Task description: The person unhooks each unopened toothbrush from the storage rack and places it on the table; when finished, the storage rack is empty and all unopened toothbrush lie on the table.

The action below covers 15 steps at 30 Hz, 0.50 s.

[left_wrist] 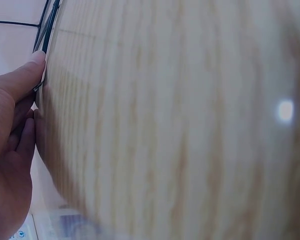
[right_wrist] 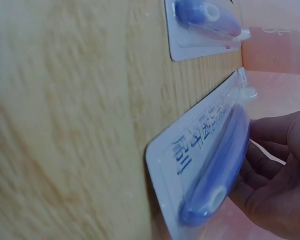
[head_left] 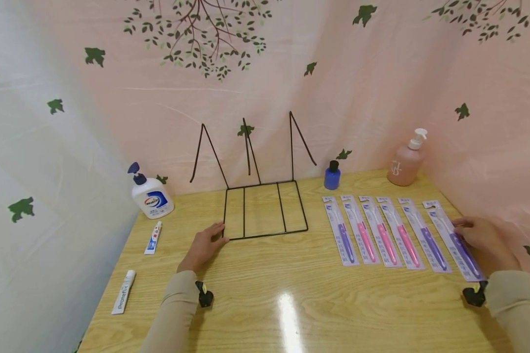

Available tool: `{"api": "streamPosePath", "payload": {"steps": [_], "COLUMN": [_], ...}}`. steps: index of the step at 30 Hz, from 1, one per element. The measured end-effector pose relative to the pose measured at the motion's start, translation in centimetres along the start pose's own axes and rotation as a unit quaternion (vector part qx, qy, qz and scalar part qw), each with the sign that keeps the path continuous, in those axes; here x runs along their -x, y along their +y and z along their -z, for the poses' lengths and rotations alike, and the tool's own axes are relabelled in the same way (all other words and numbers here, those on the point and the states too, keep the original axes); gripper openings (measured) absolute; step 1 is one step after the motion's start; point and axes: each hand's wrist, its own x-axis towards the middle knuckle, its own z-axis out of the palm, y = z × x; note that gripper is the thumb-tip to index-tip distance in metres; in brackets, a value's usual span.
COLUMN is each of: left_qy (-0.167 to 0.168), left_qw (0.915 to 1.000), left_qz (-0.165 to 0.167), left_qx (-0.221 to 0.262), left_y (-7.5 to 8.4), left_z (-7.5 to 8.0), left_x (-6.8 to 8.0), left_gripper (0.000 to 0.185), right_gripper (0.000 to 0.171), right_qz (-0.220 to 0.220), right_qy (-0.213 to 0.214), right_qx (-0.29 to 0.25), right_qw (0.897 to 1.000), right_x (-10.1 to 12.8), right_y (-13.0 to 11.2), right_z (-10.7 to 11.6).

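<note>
Rested on table (head_left: 265, 294): left hand (head_left: 203, 247), fingers loosely bent, touching rack (head_left: 265, 211) at its near-left corner. Gripped by right hand (head_left: 481, 240): rightmost of 6 packed toothbrushes (head_left: 452, 240), far right, flat on wood.

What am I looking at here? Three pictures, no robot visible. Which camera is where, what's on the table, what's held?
No machine: a person works with bare hands. The wide picture comes from a head camera; the two close ones come from cameras on the wrists.

On the wooden table lie a black wire rack, six packaged toothbrushes in a row, two toothpaste tubes, a white pump bottle, a small blue bottle and a pink pump bottle.

The left hand touches the rack's front corner. The right hand grips the edge of the rightmost purple toothbrush pack, which still lies on the table.
</note>
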Motion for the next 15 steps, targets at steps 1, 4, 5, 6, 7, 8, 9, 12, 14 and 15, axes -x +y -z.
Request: {"api": "streamPosePath", "payload": {"steps": [1,4,5,6,7,8,9,12,14,15], "left_qy": [0.0,0.0,0.001,0.002,0.003,0.004,0.005,0.01,0.011,0.01], "left_qw": [1.0,1.0,1.0,1.0,1.0,1.0,1.0,0.9999,0.9999,0.9999], "left_qz": [0.0,0.003,0.005,0.003,0.001,0.0,0.001,-0.002,-0.001,-0.001], "left_qx": [0.0,0.001,0.003,0.002,0.0,0.0,0.0,-0.007,-0.006,-0.006], "left_y": [0.0,0.0,0.0,0.0,0.0,-0.1,-0.1,-0.1,-0.1,0.0], "left_z": [0.0,0.0,0.0,-0.1,-0.1,-0.1,-0.1,-0.1,-0.1,-0.1], "left_x": [0.0,-0.1,-0.1,-0.1,-0.1,-0.1,-0.1,-0.2,-0.2,-0.2], "left_gripper": [0.058,0.058,0.058,0.058,0.058,0.058,0.058,0.058,0.057,0.057], "right_gripper": [0.037,0.037,0.037,0.037,0.038,0.039,0.039,0.044,0.047,0.047], "right_qz": [-0.005,-0.025,-0.029,-0.032,-0.03,-0.027,-0.021,-0.004,0.008,0.017], "right_qy": [0.0,-0.003,-0.004,-0.003,-0.003,-0.002,0.001,0.011,0.018,0.028], "right_qx": [-0.002,-0.012,-0.014,-0.014,-0.013,-0.012,-0.007,0.009,0.015,0.018], "right_qw": [1.0,1.0,0.999,0.999,0.999,1.0,1.0,1.0,1.0,0.999], "right_x": [0.1,0.3,0.4,0.4,0.5,0.6,0.7,0.9,1.0,1.0], "right_y": [0.0,0.0,-0.1,-0.2,-0.3,-0.4,-0.6,-1.7,-2.7,-3.3], "right_z": [0.0,-0.1,-0.2,-0.2,-0.2,-0.2,-0.2,-0.3,-0.5,-0.6]}}
